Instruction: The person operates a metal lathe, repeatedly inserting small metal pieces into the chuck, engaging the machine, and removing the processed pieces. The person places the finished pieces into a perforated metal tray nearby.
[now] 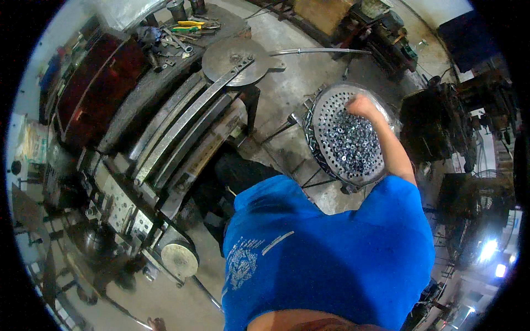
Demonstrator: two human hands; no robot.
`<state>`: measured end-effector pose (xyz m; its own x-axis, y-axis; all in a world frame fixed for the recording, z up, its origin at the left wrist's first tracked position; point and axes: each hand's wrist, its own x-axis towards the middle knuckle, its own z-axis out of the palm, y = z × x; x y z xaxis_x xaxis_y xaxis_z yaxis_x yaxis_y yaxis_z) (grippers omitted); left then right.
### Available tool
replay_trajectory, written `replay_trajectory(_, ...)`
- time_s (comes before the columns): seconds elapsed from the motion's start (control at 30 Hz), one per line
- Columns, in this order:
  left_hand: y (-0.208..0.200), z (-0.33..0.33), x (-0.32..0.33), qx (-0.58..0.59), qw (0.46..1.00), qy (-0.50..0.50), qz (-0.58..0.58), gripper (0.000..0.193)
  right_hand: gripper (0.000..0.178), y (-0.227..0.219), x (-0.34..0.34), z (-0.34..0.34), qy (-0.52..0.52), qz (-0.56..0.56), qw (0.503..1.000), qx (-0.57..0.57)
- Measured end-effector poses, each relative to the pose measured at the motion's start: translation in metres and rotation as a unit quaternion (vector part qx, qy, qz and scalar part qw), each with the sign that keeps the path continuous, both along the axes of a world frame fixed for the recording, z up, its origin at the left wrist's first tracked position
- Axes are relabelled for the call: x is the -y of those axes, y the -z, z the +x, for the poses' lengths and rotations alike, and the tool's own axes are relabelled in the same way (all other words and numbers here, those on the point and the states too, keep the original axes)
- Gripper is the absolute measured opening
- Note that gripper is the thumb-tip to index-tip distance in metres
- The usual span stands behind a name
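Observation:
My right arm reaches out from a blue sleeve over a round metal tray (331, 144) with rows of holes around its border. A heap of small metal nuts (353, 148) lies on the tray. My right hand (360, 105) is at the far edge of the heap, fingers bent together and pointing down; what they hold, if anything, is hidden. My left hand and forearm do not show.
At the left stands a machine with long metal bars (187, 129) and a round steel disc (229, 62). Pliers (186, 26) and wrenches (178, 42) lie on a bench behind it. Dark machinery (428, 127) stands right of the tray.

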<state>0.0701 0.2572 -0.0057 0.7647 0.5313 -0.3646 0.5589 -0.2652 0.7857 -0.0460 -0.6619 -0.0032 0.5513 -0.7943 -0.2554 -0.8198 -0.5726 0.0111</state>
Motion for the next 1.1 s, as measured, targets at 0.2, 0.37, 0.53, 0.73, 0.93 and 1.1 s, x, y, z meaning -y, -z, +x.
replay_trajectory(0.2,-0.003,-0.009,-0.005,0.002,1.000,-0.018,0.015,0.038,0.035,0.045,-0.014,0.020,-0.167,0.021,0.967,-0.190)
replay_trajectory(0.37,-0.021,-0.027,-0.013,0.022,0.998,-0.042,0.041,0.039,0.022,0.054,-0.011,0.018,-0.226,-0.016,0.963,-0.146)
replay_trajectory(0.53,-0.077,-0.022,0.068,-0.135,0.828,0.113,0.533,0.035,0.022,0.042,-0.001,0.023,-0.154,-0.043,0.986,-0.051)
replay_trajectory(0.73,-0.159,0.030,0.202,0.203,0.912,0.296,0.197,0.031,0.034,-0.070,-0.147,0.137,-0.455,0.134,0.825,0.308)
replay_trajectory(0.93,-0.134,0.095,0.318,0.214,0.855,0.465,-0.085,0.030,0.032,-0.129,-0.348,0.222,-0.756,0.244,0.466,0.391)
replay_trajectory(1.1,-0.118,0.097,0.331,0.254,0.823,0.433,-0.267,0.033,0.030,-0.162,-0.403,0.226,-0.809,0.226,0.351,0.413)
